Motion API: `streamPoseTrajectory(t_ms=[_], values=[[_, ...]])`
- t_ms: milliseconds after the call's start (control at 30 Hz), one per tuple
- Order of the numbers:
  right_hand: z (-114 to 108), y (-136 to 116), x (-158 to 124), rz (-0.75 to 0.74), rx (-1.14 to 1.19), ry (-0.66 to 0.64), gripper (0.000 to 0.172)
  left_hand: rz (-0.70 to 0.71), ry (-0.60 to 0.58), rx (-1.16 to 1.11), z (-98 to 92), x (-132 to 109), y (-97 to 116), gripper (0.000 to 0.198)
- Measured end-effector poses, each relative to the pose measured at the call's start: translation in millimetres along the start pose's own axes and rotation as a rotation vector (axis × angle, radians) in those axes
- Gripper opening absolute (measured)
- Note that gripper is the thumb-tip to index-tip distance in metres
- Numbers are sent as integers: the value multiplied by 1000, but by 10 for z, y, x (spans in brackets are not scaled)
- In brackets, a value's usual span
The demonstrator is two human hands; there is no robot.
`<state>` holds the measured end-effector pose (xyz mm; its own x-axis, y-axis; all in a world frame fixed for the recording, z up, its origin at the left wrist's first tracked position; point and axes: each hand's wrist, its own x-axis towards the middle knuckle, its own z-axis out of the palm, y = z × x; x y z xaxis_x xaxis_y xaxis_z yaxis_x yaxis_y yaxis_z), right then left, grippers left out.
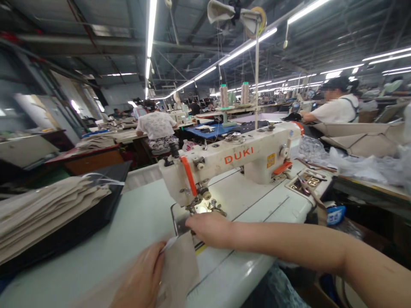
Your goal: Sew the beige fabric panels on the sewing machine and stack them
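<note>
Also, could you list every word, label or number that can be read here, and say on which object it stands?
"DUKI": orange letters on the arm of the white sewing machine.
Yellow sticker on the machine: too small to read.
Blue package at the table's right edge: white print too blurred to read.
Beige fabric piece in the left hand: no print visible.

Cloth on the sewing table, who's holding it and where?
The left hand grips the beige cloth at its left edge; the right hand presses its top end.
</note>
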<state>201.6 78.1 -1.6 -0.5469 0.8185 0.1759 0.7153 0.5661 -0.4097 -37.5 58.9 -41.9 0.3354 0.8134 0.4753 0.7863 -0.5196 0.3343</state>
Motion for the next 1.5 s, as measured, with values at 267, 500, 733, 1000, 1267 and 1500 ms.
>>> streamPoseTrajectory(t_ms=[267,500,733,1000,1267,1500], values=[[-57,88,-271,-312,-163,-13,20,-67,-117,69,-71,140,208,28],[-35,-41,-366,-547,-99,-47,24,226,-130,400,-157,279,166,26],[58,-13,-395,-536,-50,-11,26,335,-177,508,-216,205,386,23],[90,8,-412,-530,1,26,24,294,-325,289,-125,254,361,31],[86,13,-407,-518,11,17,21,367,-338,244,-72,255,375,28],[139,-59,-448,-495,-77,23,19,303,-23,296,-23,142,381,32]])
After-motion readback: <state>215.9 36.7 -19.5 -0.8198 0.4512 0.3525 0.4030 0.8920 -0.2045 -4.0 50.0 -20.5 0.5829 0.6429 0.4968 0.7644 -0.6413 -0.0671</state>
